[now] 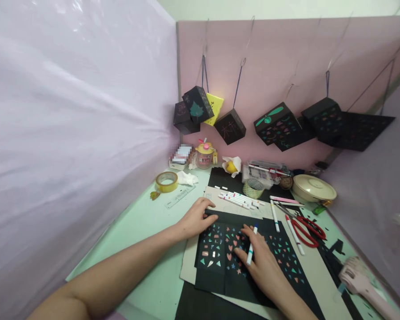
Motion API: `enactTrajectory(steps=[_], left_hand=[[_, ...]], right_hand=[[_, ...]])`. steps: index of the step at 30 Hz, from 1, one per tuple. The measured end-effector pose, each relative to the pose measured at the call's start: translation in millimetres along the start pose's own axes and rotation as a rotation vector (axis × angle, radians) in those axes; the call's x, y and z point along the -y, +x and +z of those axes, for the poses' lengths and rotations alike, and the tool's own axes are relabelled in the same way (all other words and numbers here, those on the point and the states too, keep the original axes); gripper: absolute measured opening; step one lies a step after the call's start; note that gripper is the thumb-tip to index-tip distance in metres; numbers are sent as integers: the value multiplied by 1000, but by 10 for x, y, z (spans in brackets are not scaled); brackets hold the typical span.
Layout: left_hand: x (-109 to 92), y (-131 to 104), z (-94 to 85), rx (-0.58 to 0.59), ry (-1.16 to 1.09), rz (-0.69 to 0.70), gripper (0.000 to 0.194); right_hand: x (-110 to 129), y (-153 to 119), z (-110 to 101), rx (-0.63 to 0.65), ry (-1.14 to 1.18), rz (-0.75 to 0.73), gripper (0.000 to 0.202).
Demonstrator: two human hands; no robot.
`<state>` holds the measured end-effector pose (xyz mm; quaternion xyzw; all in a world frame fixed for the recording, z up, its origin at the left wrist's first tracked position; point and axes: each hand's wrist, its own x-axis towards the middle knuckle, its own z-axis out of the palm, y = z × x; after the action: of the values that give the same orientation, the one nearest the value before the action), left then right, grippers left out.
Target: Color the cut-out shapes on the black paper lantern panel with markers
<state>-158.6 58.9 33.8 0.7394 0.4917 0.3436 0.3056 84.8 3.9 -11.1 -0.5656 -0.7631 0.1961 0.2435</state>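
A black sheet covered with small shiny hearts, stars and triangles lies on a pale board. At the sheet's upper left edge rests my left hand, its fingers apart and nothing in them. My right hand lies over the middle of the sheet, holding a white marker with a blue tip pointing away from me. Beyond the sheet, several white markers lie in a loose pile. Red-handled scissors and a red-tipped marker are to the right.
Yellow tape and a clear ruler lie at the left. A jar, a plastic case and a cream bowl stand behind. Black boxes hang above. A pink tool sits at the right, near black scraps.
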Motion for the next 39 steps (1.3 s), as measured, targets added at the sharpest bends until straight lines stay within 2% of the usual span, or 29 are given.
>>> enactTrajectory(steps=[5,8,13,17,21,25,28,31,39], left_hand=[[-81,51,-153,-64,-19,-167,28],[-47,106,-200,-77,-94,-239,30],[190,180,-109,-182,-1,-188,30],[350,192,-45,-146,175,-180,44],[366,175,-66,-89,346,-176,65],[330,163,-112,4,456,-186,79],[320,166,-130,55,514,-178,81],[333,181,-143,61,549,-184,77],[490,264,-198,24,435,-216,63]], right_hand=[[15,2,-25,8,21,17,43],[45,8,-42,-9,61,29,41],[137,23,-54,-48,190,91,43],[195,20,-68,-81,355,117,35],[157,40,-181,-248,488,105,28],[-57,120,-407,-439,400,138,30],[-271,182,-532,-427,289,210,35],[-419,213,-561,-336,178,264,40],[-455,221,-553,-307,111,266,37]])
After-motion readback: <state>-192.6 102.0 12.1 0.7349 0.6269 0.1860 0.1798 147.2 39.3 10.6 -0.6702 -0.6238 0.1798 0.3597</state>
